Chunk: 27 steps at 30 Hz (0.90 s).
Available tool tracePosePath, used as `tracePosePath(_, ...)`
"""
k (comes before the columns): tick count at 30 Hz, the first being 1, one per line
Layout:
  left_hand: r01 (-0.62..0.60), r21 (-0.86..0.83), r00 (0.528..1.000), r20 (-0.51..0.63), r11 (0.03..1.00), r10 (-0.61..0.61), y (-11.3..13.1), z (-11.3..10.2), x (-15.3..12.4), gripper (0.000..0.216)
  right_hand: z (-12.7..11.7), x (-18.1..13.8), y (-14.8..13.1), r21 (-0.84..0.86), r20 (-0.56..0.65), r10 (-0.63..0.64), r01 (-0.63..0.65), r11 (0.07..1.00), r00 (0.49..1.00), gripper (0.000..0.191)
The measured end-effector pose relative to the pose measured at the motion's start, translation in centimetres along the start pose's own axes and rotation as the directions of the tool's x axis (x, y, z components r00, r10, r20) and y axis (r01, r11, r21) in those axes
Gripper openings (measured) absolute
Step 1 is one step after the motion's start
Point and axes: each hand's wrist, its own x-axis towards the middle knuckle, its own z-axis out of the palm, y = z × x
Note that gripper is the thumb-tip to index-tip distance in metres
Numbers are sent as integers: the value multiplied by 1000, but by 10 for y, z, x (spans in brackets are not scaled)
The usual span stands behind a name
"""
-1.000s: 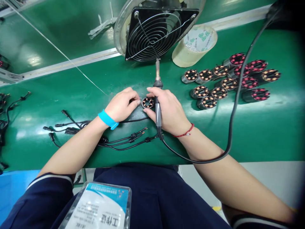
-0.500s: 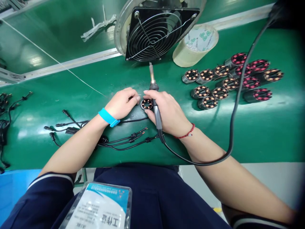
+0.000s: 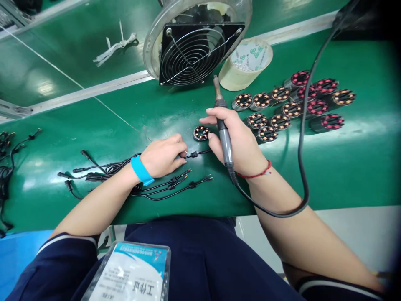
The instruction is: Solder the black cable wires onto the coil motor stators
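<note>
My right hand (image 3: 241,142) is closed around a soldering iron (image 3: 222,121) whose tip points away toward the fan. Its fingers touch a small round coil part (image 3: 201,133) lying on the green bench. My left hand (image 3: 164,155), with a blue wristband, is pinched on a thin black cable (image 3: 196,154) just below that part. More black cables (image 3: 169,184) with bare ends lie under my left wrist.
A black grille fan (image 3: 191,48) and a roll of clear tape (image 3: 246,62) stand at the back. Several coil parts (image 3: 294,104), some red and some copper, cluster at right. The iron's thick cord (image 3: 302,142) loops across the bench. More cables (image 3: 6,167) lie far left.
My left hand has drawn back from the coil part and down to the black cable. My right hand has shifted right with the iron, and the coil part now lies uncovered.
</note>
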Motion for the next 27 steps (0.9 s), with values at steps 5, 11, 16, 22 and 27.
tracePosePath(5, 36, -349, 983, -156, 936, -96, -6, -6, 3, 9, 2, -1, -3, 194, -174, 102, -67, 979, 979, 37)
tracePosePath(11, 127, -692, 965, -80, 710, -251, -14, -12, 2, 16, 9, 0, 5, 480, -253, 237, -91, 872, 938, 42)
tracePosePath(16, 121, -700, 965, -84, 704, -250, -13, -14, 2, 18, 11, -1, 5, 425, -116, 214, -146, 893, 970, 51)
tracePosePath(22, 65, -674, 984, -78, 736, -159, -15, -15, 1, 23, 8, 2, 0, 499, -77, 228, -161, 852, 971, 49)
tracePosePath(27, 49, -673, 987, -79, 738, -137, -17, -15, 1, 23, 9, 2, -1, 530, -130, 209, -111, 841, 969, 56)
